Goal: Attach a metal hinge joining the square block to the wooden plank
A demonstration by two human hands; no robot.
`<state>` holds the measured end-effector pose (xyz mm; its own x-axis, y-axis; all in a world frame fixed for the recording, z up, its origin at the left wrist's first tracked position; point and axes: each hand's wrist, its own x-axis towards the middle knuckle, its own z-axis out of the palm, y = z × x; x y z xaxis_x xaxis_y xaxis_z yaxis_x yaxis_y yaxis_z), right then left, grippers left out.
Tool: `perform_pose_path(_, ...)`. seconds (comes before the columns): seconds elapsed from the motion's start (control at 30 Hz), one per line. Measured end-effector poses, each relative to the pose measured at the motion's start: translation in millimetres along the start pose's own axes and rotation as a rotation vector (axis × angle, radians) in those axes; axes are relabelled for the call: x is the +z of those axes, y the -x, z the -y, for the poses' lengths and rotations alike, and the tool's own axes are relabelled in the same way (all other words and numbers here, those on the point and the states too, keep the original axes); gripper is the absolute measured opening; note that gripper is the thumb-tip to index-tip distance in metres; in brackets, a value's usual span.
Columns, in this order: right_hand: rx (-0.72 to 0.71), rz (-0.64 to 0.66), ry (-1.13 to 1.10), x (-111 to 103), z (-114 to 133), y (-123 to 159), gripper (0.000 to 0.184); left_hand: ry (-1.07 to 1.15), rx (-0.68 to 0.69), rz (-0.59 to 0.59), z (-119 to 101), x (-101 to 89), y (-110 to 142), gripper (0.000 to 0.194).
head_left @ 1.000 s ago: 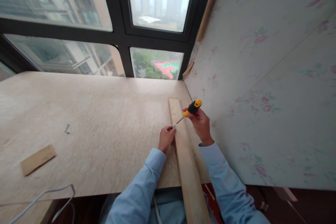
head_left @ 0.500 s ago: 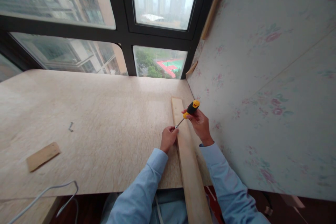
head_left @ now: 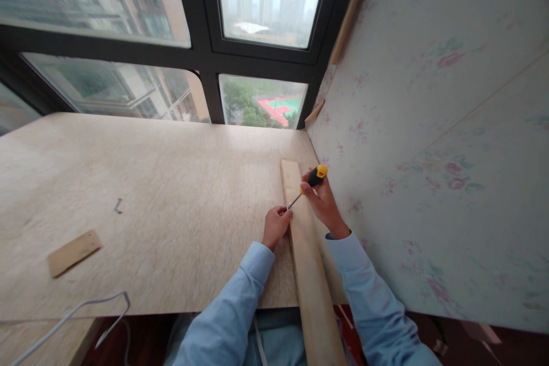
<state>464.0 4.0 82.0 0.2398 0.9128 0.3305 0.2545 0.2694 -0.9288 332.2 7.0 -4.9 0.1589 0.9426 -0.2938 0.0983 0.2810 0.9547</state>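
A long pale wooden board (head_left: pixel 311 274) lies on the stone sill and reaches out over its front edge towards me. My right hand (head_left: pixel 323 200) is closed around the black and yellow handle of a screwdriver (head_left: pixel 317 176), which is tilted. Its shaft slants down to the left, the tip meeting a small screw (head_left: pixel 289 207) at the board's left edge. My left hand (head_left: pixel 277 226) pinches that screw between thumb and fingertips, beside the board. The fingers hide most of the screw.
On the sill (head_left: pixel 184 211) to the left lie a couple of loose screws (head_left: pixel 118 206) and a small flat wood piece (head_left: pixel 74 253). A white cable (head_left: pixel 86 303) loops over the front left edge. The papered wall (head_left: pixel 429 154) rises close on the right, with the window behind.
My right hand's fingers have shifted around the screwdriver handle, covering more of its lower yellow collar. The left hand keeps its place. The view has moved very slightly.
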Motion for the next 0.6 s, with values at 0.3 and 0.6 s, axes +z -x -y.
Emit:
perform_pose_path(0.3,0.075,0.072,-0.003,-9,17,5,0.046,-0.023,-0.002,-0.004,0,0.2,-1,0.023)
perform_pose_path(0.6,0.033,-0.029,0.112,-2,9,0,0.053,-0.018,0.007,-0.007,2,0.1,-1,0.022)
